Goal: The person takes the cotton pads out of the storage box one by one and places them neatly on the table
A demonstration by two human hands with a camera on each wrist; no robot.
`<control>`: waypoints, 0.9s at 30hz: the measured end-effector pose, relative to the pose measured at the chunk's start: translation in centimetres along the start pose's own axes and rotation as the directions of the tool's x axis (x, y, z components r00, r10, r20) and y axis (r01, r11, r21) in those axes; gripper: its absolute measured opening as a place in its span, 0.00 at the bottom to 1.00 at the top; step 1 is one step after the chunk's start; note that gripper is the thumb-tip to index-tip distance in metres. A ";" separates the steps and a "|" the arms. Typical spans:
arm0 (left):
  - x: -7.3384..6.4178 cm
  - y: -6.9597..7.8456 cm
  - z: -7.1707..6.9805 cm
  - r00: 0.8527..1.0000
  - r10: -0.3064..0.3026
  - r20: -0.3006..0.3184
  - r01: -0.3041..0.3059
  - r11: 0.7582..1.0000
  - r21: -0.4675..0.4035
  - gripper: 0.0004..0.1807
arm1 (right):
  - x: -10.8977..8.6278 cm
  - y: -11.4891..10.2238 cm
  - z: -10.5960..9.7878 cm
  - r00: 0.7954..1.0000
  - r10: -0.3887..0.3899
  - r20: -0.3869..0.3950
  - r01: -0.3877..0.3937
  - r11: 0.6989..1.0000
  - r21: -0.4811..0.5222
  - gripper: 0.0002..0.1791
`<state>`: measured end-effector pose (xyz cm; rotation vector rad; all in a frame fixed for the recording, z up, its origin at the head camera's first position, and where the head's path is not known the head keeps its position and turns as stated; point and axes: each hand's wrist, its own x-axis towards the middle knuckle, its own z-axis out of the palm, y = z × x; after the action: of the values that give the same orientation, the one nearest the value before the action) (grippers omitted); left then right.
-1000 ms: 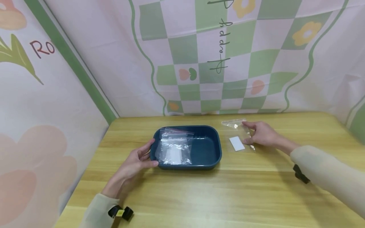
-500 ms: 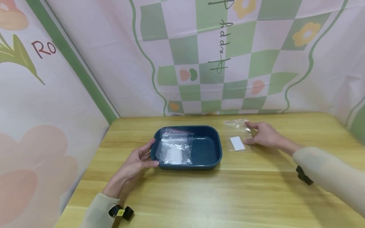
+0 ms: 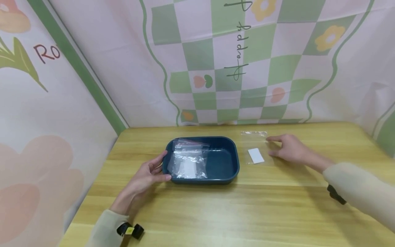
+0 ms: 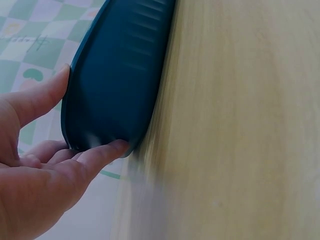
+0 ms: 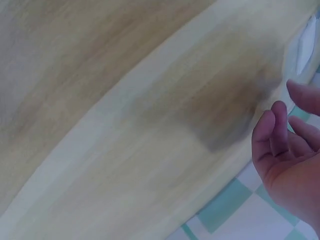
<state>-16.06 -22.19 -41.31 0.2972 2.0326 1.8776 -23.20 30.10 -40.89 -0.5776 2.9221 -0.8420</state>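
A dark blue plastic box [image 3: 221, 165] stands on the table. My left hand [image 3: 145, 177] grips its left end, fingers and thumb spread around the corners; the left wrist view shows the fingertips against the box wall [image 4: 112, 95]. Inside, toward the left, lie several clear zip bags [image 3: 188, 166], with a white piece showing through. To the right of the box, another clear zip bag [image 3: 254, 133] lies flat with a white card [image 3: 255, 156] in it. My right hand [image 3: 290, 149] hovers just right of that bag, thumb and fingers apart, holding nothing.
The wooden table [image 3: 200, 212] ends at the back against a green and white checked cloth [image 3: 229, 85]. A pale printed cloth [image 3: 40, 113] hangs along the left side.
My right hand has let go of the zip bag and drawn off to the right. The bag now lies flatter, its zip edge straight. My left hand and the box have not moved.
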 end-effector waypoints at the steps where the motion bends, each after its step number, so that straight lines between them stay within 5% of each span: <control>1: 0.0 0.0 0.0 1.000 0.000 0.001 0.000 1.000 -0.003 0.52 | 0.0 -0.1 0.1 1.000 -0.012 -0.004 0.012 1.000 -0.002 0.32; 20: 0.1 0.0 -0.1 1.000 0.006 0.001 -0.006 1.000 -0.009 0.52 | 0.4 -0.6 0.6 1.000 -0.016 0.009 0.016 1.000 0.024 0.29; 27: 0.1 0.0 -0.1 1.000 0.003 0.003 -0.002 1.000 -0.016 0.52 | 0.5 -1.2 -0.3 0.998 -0.015 -0.060 0.017 0.999 0.027 0.25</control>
<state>-16.15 -22.26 -41.33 0.2988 2.0151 1.8924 -23.30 29.15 -40.01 -0.5842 2.9579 -0.9160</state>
